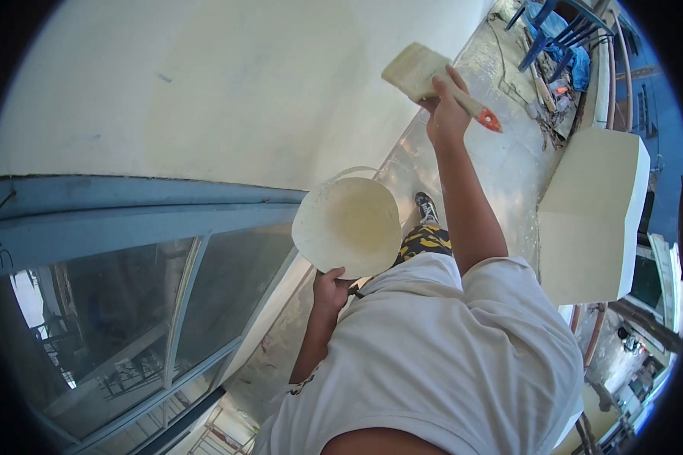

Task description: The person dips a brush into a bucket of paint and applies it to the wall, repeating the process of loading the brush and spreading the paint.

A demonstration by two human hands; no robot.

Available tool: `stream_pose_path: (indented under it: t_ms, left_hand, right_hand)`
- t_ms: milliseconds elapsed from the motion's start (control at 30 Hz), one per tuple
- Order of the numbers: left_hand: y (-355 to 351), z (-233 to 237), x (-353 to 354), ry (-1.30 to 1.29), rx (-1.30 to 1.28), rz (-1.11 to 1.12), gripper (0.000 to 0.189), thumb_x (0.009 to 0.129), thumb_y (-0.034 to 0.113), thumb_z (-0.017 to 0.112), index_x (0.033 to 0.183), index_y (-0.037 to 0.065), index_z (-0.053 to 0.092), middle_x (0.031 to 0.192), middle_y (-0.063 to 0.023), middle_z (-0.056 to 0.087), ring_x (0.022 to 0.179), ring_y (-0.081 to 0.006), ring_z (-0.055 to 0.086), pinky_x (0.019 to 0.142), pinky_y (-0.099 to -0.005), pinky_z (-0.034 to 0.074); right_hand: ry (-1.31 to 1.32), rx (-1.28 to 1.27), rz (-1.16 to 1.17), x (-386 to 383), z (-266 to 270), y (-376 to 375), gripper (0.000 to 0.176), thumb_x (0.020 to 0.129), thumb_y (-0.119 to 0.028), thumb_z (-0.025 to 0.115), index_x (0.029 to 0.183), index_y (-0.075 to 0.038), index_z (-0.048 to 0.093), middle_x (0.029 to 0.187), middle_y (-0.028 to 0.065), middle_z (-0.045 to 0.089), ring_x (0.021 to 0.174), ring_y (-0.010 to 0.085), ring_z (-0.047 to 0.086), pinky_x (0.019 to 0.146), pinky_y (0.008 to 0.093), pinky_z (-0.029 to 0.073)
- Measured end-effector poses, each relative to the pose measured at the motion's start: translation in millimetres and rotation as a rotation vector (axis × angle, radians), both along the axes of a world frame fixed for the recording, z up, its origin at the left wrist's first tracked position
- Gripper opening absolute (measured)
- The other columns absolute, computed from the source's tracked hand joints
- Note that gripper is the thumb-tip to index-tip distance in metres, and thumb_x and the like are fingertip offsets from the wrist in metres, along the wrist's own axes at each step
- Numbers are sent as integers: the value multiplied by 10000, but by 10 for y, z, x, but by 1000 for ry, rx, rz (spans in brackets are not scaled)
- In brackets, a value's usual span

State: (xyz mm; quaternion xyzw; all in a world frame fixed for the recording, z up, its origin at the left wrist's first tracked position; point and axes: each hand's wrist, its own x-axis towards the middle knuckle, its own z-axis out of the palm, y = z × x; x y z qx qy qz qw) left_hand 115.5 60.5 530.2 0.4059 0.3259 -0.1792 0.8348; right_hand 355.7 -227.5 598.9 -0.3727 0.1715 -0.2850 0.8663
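A wide paint brush (419,72) with a pale, coated head and a red handle tip is in my right hand (448,110), its fingers wrapped round the base of the handle. The brush head points up and left, near the cream wall (205,83). Lower down, my left hand (332,290) grips the lower rim of a round whitish bucket (307,227), thumb at the edge. Pale liquid or coating shows inside the bucket, and its handle lies at the top rim. The brush and bucket are apart.
A blue-framed window (186,303) is at the lower left. Top right, a blue plastic chair (558,34) stands by blue sheeting and debris. A pale boxy ledge (592,220) and metal rails run along the right. My shoe (426,206) is on the shiny floor (501,144).
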Motion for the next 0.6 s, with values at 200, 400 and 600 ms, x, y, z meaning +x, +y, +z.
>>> stream_pose_path:
  t_ms: [200, 400, 600]
  left_hand:
    - [-363, 70, 176, 67, 77, 19, 623, 753, -34, 431, 1344, 41, 247, 1287, -193, 409, 1155, -371, 464, 916, -554, 441]
    - [-635, 114, 304, 103, 74, 135, 626, 755, -38, 440, 1345, 37, 245, 1296, -194, 404, 1169, -382, 450, 927, -550, 435]
    - [-765, 136, 412, 11, 51, 159, 626, 754, -36, 440, 1347, 21, 245, 1312, -198, 394, 1182, -376, 440, 948, -556, 407]
  right_hand:
    - [249, -135, 154, 967, -1515, 266, 442, 782, -30, 586, 1210, -3, 478, 1062, 130, 561, 851, 222, 604, 611, 357, 560]
    - [18, 115, 175, 789, -297, -160, 412, 806, -39, 571, 1203, 14, 478, 1034, 126, 573, 821, 184, 604, 585, 318, 549]
    - [216, -84, 130, 896, -1632, 96, 388, 799, -45, 578, 1174, 28, 507, 1035, 132, 574, 847, 177, 593, 599, 294, 536]
